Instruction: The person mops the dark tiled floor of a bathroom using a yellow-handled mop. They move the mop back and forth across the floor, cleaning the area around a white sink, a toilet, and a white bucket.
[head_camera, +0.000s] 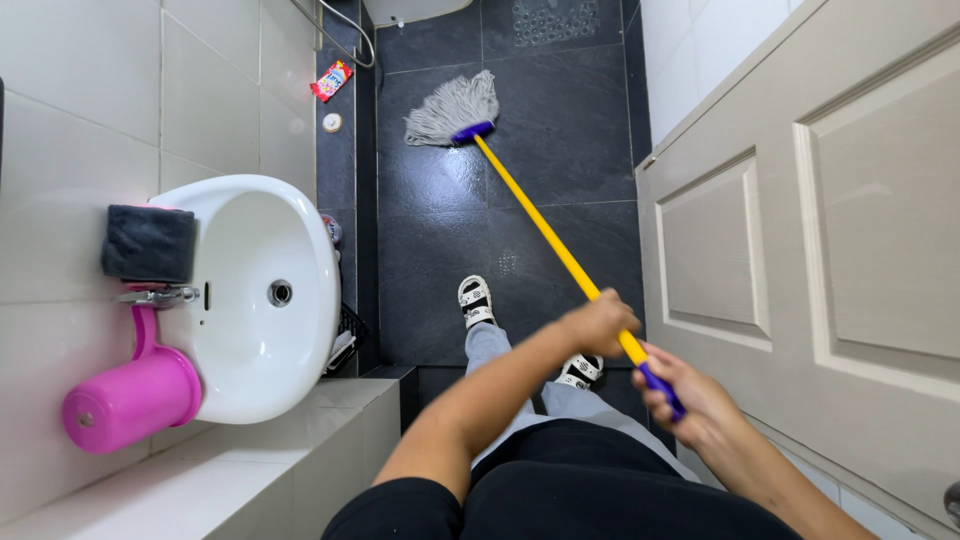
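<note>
A mop with a yellow handle (540, 225) and a grey string head (450, 108) on a purple clamp rests on the dark tiled floor (570, 120) ahead of me. My left hand (600, 322) is wrapped around the yellow handle higher up the shaft. My right hand (680, 395) grips the purple end of the handle near my body. My feet in black and white sandals (476, 300) stand on the floor below the hands.
A white wash basin (255, 300) hangs on the left tiled wall, with a dark sponge (148, 243) and a pink scoop (135, 395) beside it. A beige panelled door (810, 260) stands close on the right. A small red packet (332, 80) lies by the far wall.
</note>
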